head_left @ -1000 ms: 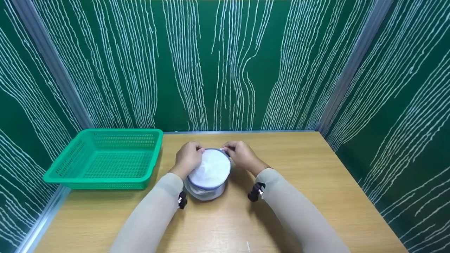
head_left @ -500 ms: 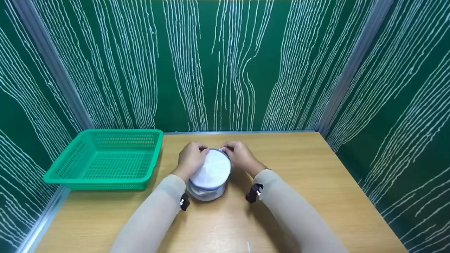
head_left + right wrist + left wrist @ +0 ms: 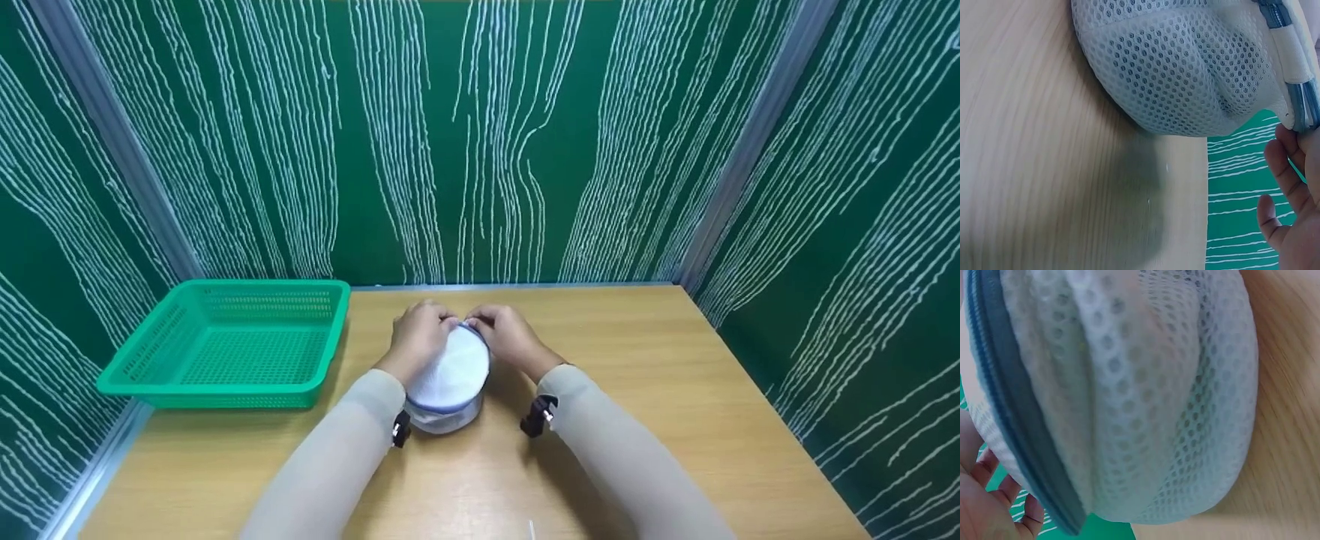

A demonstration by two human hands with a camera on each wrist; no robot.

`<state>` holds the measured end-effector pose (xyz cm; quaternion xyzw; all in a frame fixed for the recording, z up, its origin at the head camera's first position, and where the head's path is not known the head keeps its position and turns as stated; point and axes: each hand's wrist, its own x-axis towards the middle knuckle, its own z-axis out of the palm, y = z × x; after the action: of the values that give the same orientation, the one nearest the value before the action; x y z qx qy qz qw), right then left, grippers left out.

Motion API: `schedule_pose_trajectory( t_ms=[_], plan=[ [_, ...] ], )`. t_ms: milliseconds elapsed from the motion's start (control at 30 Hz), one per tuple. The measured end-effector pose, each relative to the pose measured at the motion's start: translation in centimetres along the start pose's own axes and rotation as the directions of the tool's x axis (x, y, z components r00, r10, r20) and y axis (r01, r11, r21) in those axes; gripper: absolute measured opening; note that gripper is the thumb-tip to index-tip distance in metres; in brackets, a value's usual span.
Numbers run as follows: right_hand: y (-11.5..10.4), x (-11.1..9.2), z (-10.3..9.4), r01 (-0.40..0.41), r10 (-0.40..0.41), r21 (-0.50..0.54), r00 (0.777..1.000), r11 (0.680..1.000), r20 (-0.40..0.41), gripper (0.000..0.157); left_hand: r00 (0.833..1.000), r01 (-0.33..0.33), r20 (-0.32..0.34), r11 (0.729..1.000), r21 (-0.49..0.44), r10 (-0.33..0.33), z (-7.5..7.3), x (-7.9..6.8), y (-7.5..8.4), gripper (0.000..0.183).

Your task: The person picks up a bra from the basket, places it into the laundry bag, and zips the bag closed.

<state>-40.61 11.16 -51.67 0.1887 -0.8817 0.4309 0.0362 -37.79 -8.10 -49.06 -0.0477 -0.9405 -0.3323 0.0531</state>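
Note:
A round white mesh laundry bag (image 3: pixel 450 375) with a blue zipped rim stands on the table between both hands, its flat top tilted towards me. At the rim's far side, my left hand (image 3: pixel 420 337) pinches the edge with thumb and fingers. Close beside it, my right hand (image 3: pixel 511 337) pinches the same rim, probably at the zip. The left wrist view shows the blue zip band (image 3: pixel 1022 410) and sagging mesh wall (image 3: pixel 1140 394). In the right wrist view, a white tab (image 3: pixel 1292 56) interrupts the zip band. The fingertips' exact hold is partly hidden.
A green perforated plastic basket (image 3: pixel 247 352) stands on the left of the wooden table (image 3: pixel 645 390). Green panels (image 3: pixel 480 150) with white wavy lines enclose the back and sides. A thin pale strip (image 3: pixel 531 529) lies at the table's near edge.
My left hand has slid rightwards along the rim, closer to the right hand. The right hand has shifted slightly left, and the bag has turned a little with them.

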Motion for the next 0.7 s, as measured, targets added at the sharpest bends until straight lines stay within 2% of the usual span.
schedule_pose_trajectory(
  t_ms=[67,433,700],
  plan=[
    [-0.1,0.09,-0.03,0.016,-0.016,-0.011,1.0,1.0,-0.001,0.016,1.0,-0.02,0.006,1.0,0.009,0.02,0.01,0.13,0.08,0.02],
    [0.37,-0.17,-0.12,0.035,-0.035,-0.036,0.999,0.999,0.004,0.016,1.0,-0.004,0.017,1.0,0.017,0.004,0.44,0.23,0.05,0.016],
    [-0.18,-0.06,-0.04,0.072,-0.071,-0.065,0.997,0.995,0.017,0.015,1.0,-0.009,-0.01,0.999,0.044,0.01,0.18,0.17,-0.33,0.017]
  ],
)
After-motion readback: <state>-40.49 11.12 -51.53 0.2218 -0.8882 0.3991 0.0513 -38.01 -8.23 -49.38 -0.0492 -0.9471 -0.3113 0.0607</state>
